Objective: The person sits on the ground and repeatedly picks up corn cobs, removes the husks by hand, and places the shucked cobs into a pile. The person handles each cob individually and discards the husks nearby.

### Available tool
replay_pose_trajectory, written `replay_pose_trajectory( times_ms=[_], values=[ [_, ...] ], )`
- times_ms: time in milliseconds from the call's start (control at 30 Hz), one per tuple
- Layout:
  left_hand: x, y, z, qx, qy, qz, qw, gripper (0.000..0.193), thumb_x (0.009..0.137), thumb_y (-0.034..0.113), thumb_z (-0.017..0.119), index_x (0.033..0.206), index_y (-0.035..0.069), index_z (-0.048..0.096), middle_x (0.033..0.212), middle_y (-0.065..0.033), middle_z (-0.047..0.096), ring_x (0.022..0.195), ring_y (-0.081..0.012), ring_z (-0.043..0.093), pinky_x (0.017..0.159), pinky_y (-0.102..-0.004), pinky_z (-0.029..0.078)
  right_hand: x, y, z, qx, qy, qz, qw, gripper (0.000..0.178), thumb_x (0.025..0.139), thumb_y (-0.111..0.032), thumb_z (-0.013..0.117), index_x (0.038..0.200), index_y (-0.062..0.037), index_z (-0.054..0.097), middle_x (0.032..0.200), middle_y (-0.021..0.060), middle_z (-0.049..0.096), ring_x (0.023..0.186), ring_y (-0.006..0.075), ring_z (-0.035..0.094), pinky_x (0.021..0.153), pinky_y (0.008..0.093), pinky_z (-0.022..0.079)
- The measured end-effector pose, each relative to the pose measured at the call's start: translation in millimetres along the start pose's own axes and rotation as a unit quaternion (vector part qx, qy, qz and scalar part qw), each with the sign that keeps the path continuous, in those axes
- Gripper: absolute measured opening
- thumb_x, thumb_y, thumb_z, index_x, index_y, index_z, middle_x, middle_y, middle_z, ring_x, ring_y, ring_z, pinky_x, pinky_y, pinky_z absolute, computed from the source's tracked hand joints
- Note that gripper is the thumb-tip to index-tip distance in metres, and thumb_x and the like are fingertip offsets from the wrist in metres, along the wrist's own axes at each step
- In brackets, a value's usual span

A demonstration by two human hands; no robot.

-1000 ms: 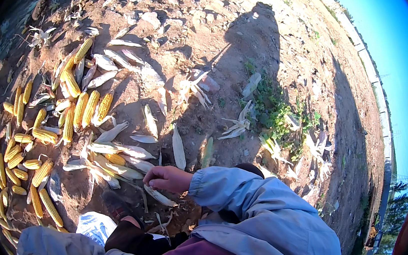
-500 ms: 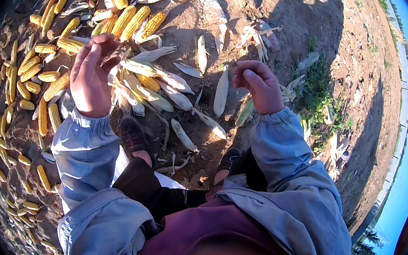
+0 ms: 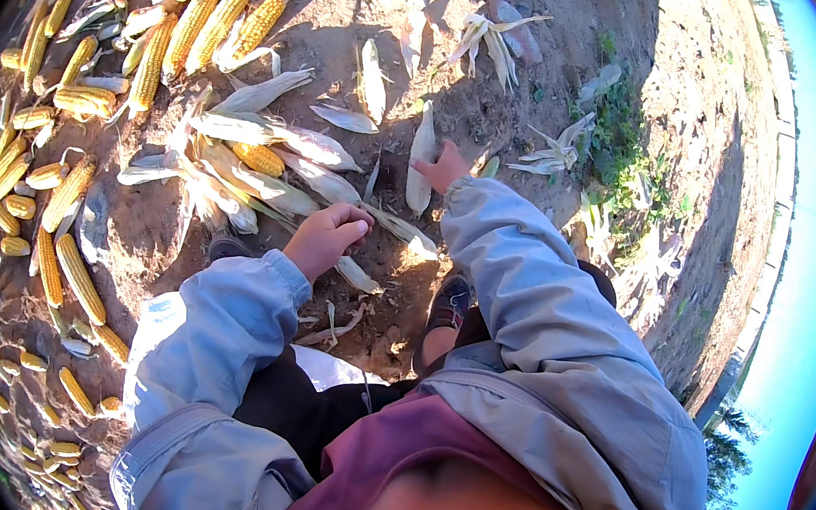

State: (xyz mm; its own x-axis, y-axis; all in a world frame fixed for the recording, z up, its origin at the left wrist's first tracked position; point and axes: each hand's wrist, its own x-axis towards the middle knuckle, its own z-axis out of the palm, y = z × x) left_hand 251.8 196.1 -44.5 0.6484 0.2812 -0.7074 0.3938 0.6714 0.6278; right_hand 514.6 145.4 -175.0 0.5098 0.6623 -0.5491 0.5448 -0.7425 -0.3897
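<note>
left arm [image 3: 218, 312] bent, angled far and right | left hand [image 3: 328, 236] held low, fingers curled in | right arm [image 3: 528, 251] stretched far, angled left | right hand [image 3: 444, 166] held farther out, fingers partly hidden

Soil [image 3: 704, 110] (partly shaded) carries yellow cobs [image 3: 80, 279], pale husks [image 3: 264, 92].

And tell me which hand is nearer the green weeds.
Right. The right hand is to the left of the green weeds, apart from them; the left hand is farther left, near the pale husks.
</note>
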Motion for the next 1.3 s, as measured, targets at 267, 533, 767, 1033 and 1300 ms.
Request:
replay_pose_trajectory(
  times_ms=[267, 533, 767, 1033, 1300],
  values=[
    [24.8, 7.6, -5.3, 0.071, 0.051, 0.044, 0.995, 0.060, 0.080, 0.025, 0.059, 0.126, -0.004, 0.034, 0.110, -0.0171, 0.051, 0.094, -0.0207, 0.053, 0.078, -0.0299, 0.045, -39.9, -66.6, -16.7, 0.148, -0.142, 0.009, 0.979, 0.065, 0.061, -0.020, 0.071, 0.115, 0.0037, 0.042, 0.099, 0.0155, 0.056, 0.088, 0.0237, 0.057, 0.078, 0.0342, 0.047],
    [37.3, 97.4, 25.5, -0.018, -0.006, 0.250, 0.968, 0.070, 0.074, 0.025, 0.066, 0.128, -0.002, 0.029, 0.110, -0.0157, 0.050, 0.099, -0.0226, 0.052, 0.083, -0.0330, 0.044, -86.8, -124.3, -148.0, 0.478, -0.148, -0.149, 0.853, 0.039, 0.083, -0.014, 0.048, 0.119, -0.0009, 0.043, 0.094, 0.0098, 0.056, 0.073, 0.0166, 0.056, 0.055, 0.0279, 0.047],
    [25.6, 156.2, 75.1, 0.288, 0.013, 0.252, 0.924, 0.070, 0.067, 0.031, 0.068, 0.125, 0.006, 0.039, 0.108, -0.0182, 0.055, 0.095, -0.0241, 0.056, 0.081, -0.0330, 0.044, -76.2, -91.1, -217.8, 0.534, -0.060, -0.095, 0.838, 0.022, 0.086, -0.016, 0.041, 0.090, -0.0005, 0.056, 0.065, 0.0053, 0.054, 0.044, 0.0125, 0.047, 0.039, 0.0250, 0.039],
    [35.5, 197.3, 124.7, 0.493, 0.096, 0.392, 0.770, 0.061, 0.065, 0.027, 0.064, 0.119, 0.008, 0.043, 0.098, -0.0195, 0.055, 0.085, -0.0351, 0.057, 0.073, -0.0410, 0.047, -87.7, -64.9, -263.9, 0.544, 0.045, -0.110, 0.831, 0.023, 0.084, -0.014, 0.038, 0.092, 0.0004, 0.054, 0.067, 0.0083, 0.056, 0.048, 0.0157, 0.051, 0.041, 0.0280, 0.045],
    [34.1, 200.0, 157.5, 0.549, 0.157, 0.453, 0.684, 0.062, 0.066, 0.024, 0.064, 0.121, 0.006, 0.041, 0.090, -0.0167, 0.053, 0.079, -0.0323, 0.057, 0.065, -0.0403, 0.049, -82.5, -39.7, -272.5, 0.565, 0.096, -0.102, 0.813, 0.023, 0.083, -0.014, 0.036, 0.091, 0.0001, 0.053, 0.072, 0.0098, 0.058, 0.050, 0.0172, 0.052, 0.038, 0.0285, 0.042]
  ],
)
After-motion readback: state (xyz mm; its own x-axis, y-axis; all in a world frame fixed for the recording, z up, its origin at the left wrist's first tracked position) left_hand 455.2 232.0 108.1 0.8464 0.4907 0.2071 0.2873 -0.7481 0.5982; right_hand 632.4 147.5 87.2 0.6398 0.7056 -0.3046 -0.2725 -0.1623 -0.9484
